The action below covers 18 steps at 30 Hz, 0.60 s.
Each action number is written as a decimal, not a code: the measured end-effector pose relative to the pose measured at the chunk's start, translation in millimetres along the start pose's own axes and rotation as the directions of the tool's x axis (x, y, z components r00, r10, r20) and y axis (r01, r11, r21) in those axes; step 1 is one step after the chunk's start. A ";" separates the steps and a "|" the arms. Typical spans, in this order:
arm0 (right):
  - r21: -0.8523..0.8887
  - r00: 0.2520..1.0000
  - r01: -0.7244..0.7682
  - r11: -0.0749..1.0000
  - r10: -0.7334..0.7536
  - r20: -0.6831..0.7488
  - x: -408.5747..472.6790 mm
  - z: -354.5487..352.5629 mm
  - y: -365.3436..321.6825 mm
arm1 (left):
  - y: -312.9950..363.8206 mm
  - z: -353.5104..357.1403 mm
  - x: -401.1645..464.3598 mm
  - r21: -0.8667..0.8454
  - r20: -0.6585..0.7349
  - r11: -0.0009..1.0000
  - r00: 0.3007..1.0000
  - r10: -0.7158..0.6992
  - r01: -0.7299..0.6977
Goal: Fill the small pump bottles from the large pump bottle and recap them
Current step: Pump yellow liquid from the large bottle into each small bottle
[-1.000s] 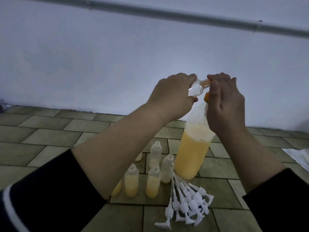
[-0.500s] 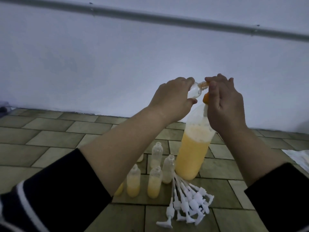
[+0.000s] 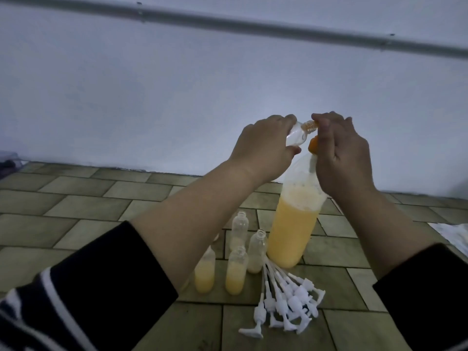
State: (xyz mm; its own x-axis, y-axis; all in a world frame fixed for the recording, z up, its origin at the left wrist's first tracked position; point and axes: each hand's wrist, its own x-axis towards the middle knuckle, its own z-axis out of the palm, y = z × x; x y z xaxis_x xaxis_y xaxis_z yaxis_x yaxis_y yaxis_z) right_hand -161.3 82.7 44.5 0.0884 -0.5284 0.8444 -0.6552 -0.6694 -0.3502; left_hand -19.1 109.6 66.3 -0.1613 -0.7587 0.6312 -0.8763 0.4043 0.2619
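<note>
The large bottle (image 3: 293,231), over half full of orange-yellow liquid, stands on the tiled floor. My right hand (image 3: 339,158) rests curled over its orange pump top (image 3: 313,146), most of which it hides. My left hand (image 3: 263,150) grips a small clear bottle (image 3: 374,134) tilted sideways, its threaded neck against the pump's spout by my right fingertips. On the floor stand several small open bottles (image 3: 236,272), some partly filled with the yellow liquid. A bunch of white pump caps (image 3: 283,300) lies in front of the large bottle.
A pale wall (image 3: 177,97) with a grey pipe (image 3: 228,25) rises right behind the bottles. A white cloth or sheet (image 3: 453,234) lies on the tiles at the right edge. A dark object (image 3: 7,163) sits at the far left by the wall.
Both hands have stayed at the pump top with the small bottle. Only the view has shifted slightly, so everything sits a little lower in the frame.
</note>
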 end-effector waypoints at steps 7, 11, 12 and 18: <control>0.017 0.994 -0.021 1.000 0.022 -0.106 -2.6 2.0 6.9 | 4.1 9.6 -0.4 -0.019 -0.077 1.000 0.997 0.012 -0.014; 0.005 0.994 -0.049 0.999 0.049 -0.093 -8.1 8.8 10.8 | 3.6 16.0 -1.7 -0.021 -0.015 1.000 1.000 -0.002 0.002; 0.003 0.996 -0.047 0.999 0.047 -0.078 -8.2 7.3 9.4 | 2.9 14.1 -1.3 -0.017 -0.007 1.000 1.000 -0.003 0.003; -0.018 0.996 0.022 1.000 -0.024 -0.082 -1.2 -3.4 -1.6 | -2.6 1.7 1.6 -0.120 -0.056 0.993 0.998 -0.022 0.015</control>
State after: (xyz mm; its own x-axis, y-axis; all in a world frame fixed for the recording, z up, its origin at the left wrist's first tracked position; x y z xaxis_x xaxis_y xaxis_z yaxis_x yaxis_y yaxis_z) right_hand -162.9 86.2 45.5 0.0420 -0.4676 0.8829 -0.6660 -0.6718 -0.3241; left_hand -17.8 106.5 65.4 -0.1164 -0.7373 0.6654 -0.8176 0.4515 0.3573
